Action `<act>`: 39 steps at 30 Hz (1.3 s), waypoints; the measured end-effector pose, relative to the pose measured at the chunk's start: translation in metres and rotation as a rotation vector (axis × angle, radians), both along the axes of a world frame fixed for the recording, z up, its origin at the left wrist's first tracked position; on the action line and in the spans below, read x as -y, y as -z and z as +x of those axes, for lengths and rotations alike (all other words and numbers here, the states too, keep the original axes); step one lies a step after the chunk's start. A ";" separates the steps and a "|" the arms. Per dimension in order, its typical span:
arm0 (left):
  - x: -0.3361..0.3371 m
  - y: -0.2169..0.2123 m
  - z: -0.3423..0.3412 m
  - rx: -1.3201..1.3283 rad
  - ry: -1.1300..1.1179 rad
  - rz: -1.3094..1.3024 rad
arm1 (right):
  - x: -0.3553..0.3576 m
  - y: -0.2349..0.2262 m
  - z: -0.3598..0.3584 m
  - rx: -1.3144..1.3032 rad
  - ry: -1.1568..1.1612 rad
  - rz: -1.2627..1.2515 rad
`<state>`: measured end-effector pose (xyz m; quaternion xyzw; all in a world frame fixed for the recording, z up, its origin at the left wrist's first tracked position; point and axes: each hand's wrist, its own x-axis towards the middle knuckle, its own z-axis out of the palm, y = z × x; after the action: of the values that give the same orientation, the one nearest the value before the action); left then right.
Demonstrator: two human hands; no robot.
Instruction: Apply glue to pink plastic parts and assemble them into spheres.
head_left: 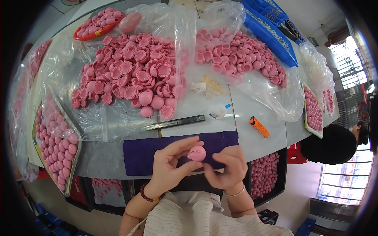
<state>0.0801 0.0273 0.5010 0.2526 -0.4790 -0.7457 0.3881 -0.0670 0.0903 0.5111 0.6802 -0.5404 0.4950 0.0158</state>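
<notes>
A small pink rounded plastic part [196,153] is pinched between the fingertips of both my hands, just above a dark purple cloth [143,153] at the table's near edge. My left hand [171,165] grips it from the left, thumb and index finger around it. My right hand [226,167] holds it from the right and below. Beyond the cloth lies a big heap of pink half-shells [134,72] on clear plastic sheeting, with a second heap [240,53] to its right.
A long black tool [175,122], a small glue bottle [219,112] and an orange lighter [258,127] lie past the cloth. Trays of pink parts [55,151] stand left and right [314,110]; a red bowl [96,24] far left. Blue bins [271,33] sit behind. Another person [334,143] sits at right.
</notes>
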 end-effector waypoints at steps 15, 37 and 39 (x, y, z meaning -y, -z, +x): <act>-0.003 -0.004 -0.002 0.063 -0.127 -0.159 | 0.045 -0.001 -0.036 0.318 0.415 0.315; -0.015 -0.010 -0.011 0.191 -0.256 -0.383 | 0.010 0.004 -0.023 0.584 0.068 0.219; -0.013 -0.009 -0.012 0.184 -0.276 -0.370 | 0.010 0.002 -0.021 0.576 0.069 0.240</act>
<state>0.0684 0.0403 0.5097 0.3072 -0.6014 -0.5592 0.4809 -0.0882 0.0807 0.5093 0.4903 -0.6002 0.5990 -0.2014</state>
